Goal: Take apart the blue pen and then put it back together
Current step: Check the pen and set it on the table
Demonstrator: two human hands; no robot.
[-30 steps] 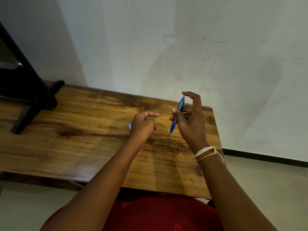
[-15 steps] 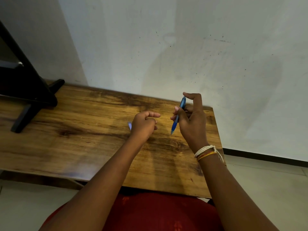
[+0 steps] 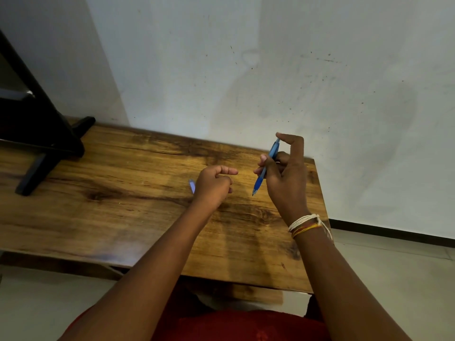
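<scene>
The blue pen (image 3: 267, 166) is held tilted above the wooden bench (image 3: 123, 193), tip down, pinched between thumb and fingers of the right hand (image 3: 285, 178), forefinger hooked over its top end. The left hand (image 3: 213, 187) is curled loosely nearby; a small pale-blue piece (image 3: 192, 186) shows at its edge, grip unclear. The pen looks light, rigid, smooth plastic; best taken mid-barrel. No writing is legible

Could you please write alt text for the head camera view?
The right hand holds a blue pen tilted, tip down, above a wooden table. The left hand is curled beside it, with a small blue piece showing behind.
</scene>
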